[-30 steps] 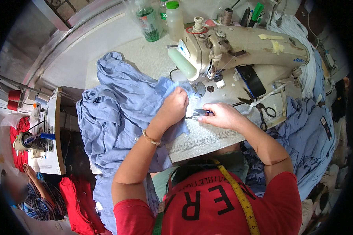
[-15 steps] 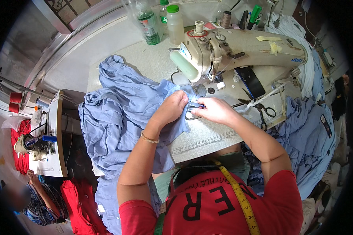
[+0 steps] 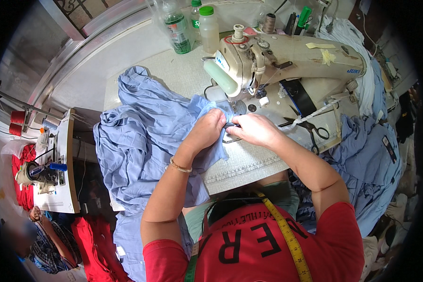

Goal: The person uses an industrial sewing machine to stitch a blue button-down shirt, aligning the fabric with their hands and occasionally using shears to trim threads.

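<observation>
My left hand (image 3: 208, 128) is closed on the edge of a light blue garment (image 3: 148, 124), which lies bunched over the left of the sewing table. Close beside it, my right hand (image 3: 256, 129) is closed around small thread snips (image 3: 230, 125), mostly hidden by the fingers, their dark tip against the cloth edge. Both hands are just in front of the needle area of a beige sewing machine (image 3: 293, 56). A white bobbin-like piece (image 3: 264, 101) and a dark round disc (image 3: 252, 108) lie on the machine bed.
Black-handled scissors (image 3: 319, 133) lie right of my right hand, by a twisted white cloth strip (image 3: 317, 111) and a black flat case (image 3: 300, 97). Bottles (image 3: 209, 30) stand behind. More blue garments (image 3: 362, 155) are heaped at right. Another person (image 3: 54, 239) sits at far left.
My right hand has shifted slightly left and rolled over the snips, so less of them shows. My left hand stays almost still on the cloth.
</observation>
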Demonstrator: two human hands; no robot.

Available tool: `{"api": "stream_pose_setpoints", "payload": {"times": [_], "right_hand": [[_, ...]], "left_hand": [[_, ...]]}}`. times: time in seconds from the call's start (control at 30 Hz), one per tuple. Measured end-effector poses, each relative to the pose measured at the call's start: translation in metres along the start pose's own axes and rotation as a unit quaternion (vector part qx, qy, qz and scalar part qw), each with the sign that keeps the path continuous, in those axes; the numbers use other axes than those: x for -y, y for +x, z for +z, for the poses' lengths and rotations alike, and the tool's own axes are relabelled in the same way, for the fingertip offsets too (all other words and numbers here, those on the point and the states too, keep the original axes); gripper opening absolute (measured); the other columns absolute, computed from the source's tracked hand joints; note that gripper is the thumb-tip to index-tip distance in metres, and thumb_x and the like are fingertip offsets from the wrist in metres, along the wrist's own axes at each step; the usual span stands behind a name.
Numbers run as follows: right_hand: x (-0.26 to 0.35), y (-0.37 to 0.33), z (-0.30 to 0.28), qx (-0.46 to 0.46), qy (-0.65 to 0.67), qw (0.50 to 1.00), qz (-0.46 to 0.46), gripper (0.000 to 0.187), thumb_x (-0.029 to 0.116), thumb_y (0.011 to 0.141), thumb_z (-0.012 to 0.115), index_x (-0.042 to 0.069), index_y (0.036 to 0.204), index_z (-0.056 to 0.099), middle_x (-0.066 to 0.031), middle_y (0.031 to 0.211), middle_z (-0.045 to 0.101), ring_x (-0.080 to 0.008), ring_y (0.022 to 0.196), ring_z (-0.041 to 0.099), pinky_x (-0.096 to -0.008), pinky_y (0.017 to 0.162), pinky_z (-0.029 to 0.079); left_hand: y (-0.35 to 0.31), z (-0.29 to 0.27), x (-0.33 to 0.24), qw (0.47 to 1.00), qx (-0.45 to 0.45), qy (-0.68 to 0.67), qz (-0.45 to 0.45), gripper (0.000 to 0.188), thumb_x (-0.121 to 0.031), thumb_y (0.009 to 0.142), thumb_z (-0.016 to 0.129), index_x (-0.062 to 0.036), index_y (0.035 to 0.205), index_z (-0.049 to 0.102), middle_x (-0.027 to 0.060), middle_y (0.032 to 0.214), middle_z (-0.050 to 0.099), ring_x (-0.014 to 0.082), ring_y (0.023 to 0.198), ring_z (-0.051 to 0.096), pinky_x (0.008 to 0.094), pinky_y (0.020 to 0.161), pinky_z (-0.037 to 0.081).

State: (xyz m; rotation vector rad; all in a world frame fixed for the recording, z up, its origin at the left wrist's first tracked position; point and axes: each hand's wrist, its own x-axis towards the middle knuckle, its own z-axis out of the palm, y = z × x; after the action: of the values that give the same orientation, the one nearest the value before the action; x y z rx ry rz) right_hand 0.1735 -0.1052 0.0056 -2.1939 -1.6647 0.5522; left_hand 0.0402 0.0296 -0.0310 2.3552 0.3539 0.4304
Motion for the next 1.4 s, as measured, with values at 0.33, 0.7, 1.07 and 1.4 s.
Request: {"api": "stream_pose_setpoints", "payload": {"times": [0.33, 0.7, 1.07, 1.4], "right_hand": [[-0.003, -0.011, -0.001, 0.044, -0.052, 0.997, -0.031, 0.039, 0.044, 0.087, 0.060, 0.006, 0.095, 0.065, -0.0204, 0.082, 0.066, -0.0387, 0.083, 0.064, -0.0473, 0.074, 0.048], [-0.031, -0.045, 0.003, 0.001, 0.036, 0.999, -0.005, 0.041, 0.042, 0.081, 0.066, 0.003, 0.090, 0.065, -0.0176, 0.086, 0.069, -0.0355, 0.086, 0.066, -0.0451, 0.077, 0.050], [-0.035, -0.061, 0.001, -0.048, 0.104, 0.993, 0.015, 0.039, 0.042, 0.081, 0.068, 0.005, 0.093, 0.064, -0.0154, 0.078, 0.064, -0.0348, 0.076, 0.063, -0.0431, 0.069, 0.048], [-0.009, -0.038, 0.037, -0.229, -0.174, 0.937, -0.199, 0.019, 0.020, 0.079, 0.069, 0.010, 0.090, 0.058, -0.0052, 0.073, 0.062, -0.0237, 0.069, 0.064, -0.0363, 0.066, 0.049]], "left_hand": [[0.004, 0.004, 0.011, 0.985, -0.057, -0.155, -0.044, 0.019, -0.015, 0.097, 0.050, 0.0032, 0.092, 0.050, 0.0223, 0.090, 0.058, 0.0375, 0.075, 0.058, 0.0421, 0.072, 0.047], [0.013, -0.011, 0.003, 0.976, -0.154, 0.114, 0.105, 0.025, -0.008, 0.085, 0.060, -0.0017, 0.109, 0.054, 0.0164, 0.097, 0.062, 0.0381, 0.091, 0.060, 0.0422, 0.080, 0.050], [-0.073, -0.044, -0.062, 0.987, -0.067, 0.143, 0.035, 0.022, 0.003, 0.073, 0.065, -0.0010, 0.094, 0.061, 0.0150, 0.097, 0.057, 0.0344, 0.087, 0.059, 0.0392, 0.076, 0.049], [-0.139, 0.002, -0.049, 0.966, -0.143, 0.212, 0.029, 0.024, 0.001, 0.075, 0.068, -0.0023, 0.098, 0.063, 0.0157, 0.111, 0.057, 0.0336, 0.095, 0.059, 0.0401, 0.080, 0.051]]}}
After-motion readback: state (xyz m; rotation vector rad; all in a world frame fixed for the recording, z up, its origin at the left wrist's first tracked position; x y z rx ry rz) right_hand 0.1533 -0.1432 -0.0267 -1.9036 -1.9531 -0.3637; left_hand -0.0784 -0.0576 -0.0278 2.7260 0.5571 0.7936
